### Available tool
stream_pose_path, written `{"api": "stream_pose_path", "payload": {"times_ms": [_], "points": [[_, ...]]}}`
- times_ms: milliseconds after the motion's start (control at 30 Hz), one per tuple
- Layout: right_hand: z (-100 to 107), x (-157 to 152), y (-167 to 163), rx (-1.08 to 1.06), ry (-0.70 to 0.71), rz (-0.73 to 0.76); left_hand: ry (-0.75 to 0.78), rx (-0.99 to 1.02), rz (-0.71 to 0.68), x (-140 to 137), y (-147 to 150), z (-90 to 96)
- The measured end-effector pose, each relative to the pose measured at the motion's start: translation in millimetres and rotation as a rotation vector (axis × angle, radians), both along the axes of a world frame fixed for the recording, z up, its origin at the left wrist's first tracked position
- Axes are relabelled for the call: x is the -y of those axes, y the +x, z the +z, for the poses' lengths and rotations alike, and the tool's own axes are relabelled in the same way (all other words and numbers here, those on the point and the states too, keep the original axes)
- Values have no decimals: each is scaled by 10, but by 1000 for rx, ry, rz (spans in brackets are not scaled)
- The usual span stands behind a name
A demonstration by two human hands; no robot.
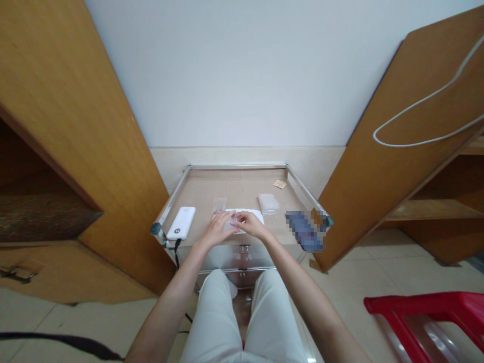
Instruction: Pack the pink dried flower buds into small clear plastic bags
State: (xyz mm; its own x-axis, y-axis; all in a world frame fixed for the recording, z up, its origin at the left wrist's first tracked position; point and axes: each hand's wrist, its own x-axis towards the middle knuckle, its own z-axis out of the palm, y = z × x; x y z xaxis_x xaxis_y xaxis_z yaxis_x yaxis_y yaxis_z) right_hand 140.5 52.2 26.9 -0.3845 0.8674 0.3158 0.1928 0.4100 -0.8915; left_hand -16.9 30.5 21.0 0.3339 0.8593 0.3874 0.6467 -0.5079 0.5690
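Observation:
My left hand (219,229) and my right hand (250,224) meet over the front middle of the tabletop. Between them is a small clear plastic bag (230,225), pinched by the fingers of both hands; what it contains is too small to make out. Under the hands lies a white sheet (258,214), partly covered by them. Just beyond my left fingers rests another small clear bag (220,203) with something pinkish near its lower edge. A stack of clear plastic bags (268,204) sits to the right of my right hand.
The tabletop (234,184) has a raised metal rim. On its left lies a white power bank (182,223) with a black cable; a tan paper piece (280,184) and a pixelated blue item (305,231) are on the right. Wooden cabinets flank it. A red stool (427,307) stands at lower right.

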Motion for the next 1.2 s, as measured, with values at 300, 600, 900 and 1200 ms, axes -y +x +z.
{"api": "stream_pose_path", "payload": {"times_ms": [300, 600, 900, 1200], "points": [[80, 39, 42, 11, -123, 137, 26, -25, 19, -8, 6, 30], [-7, -46, 85, 72, -159, 156, 125, -127, 5, -38, -33, -67], [-252, -274, 278, 49, -27, -387, 134, -127, 183, -170, -88, -235], [-520, -374, 382, 210, -18, -479, 108, -13, 301, -338, -32, -568]]}}
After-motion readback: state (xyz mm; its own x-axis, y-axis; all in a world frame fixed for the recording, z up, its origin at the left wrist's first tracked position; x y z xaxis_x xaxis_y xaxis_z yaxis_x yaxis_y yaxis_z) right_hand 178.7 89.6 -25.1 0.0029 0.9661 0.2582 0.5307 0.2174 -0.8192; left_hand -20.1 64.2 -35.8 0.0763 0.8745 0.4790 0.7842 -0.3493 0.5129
